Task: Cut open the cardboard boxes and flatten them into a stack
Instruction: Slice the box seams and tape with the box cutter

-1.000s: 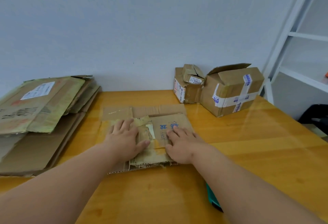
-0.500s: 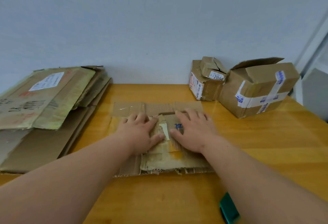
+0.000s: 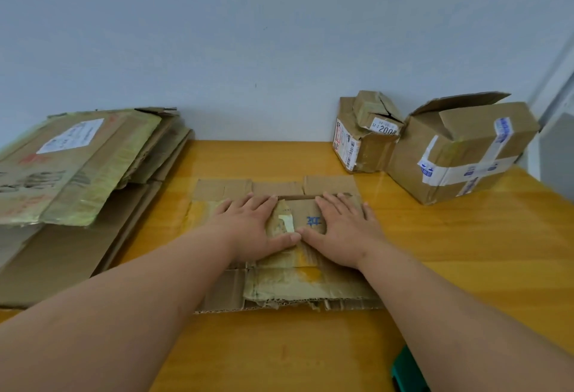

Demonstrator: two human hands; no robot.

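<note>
A flattened cardboard box (image 3: 289,283) lies in the middle of the wooden table (image 3: 466,252). My left hand (image 3: 251,227) presses flat on its left half with straight fingers. My right hand (image 3: 341,230) presses flat on its right half, beside a blue printed mark; the two thumbs almost touch. A stack of flattened cardboard (image 3: 71,168) sits at the table's left. Two unflattened boxes stand at the back right: a small crumpled one (image 3: 363,140) and a bigger taped one (image 3: 462,149) with an open flap.
A green tool (image 3: 407,373), partly cut off by the frame, lies at the table's near right edge under my right forearm. A grey wall runs behind the table. A white frame edge shows at the far right.
Both hands have slid forward over the flattened box toward its far edge, still pressing it down. The view has shifted, so the boxes at the right sit further right.
</note>
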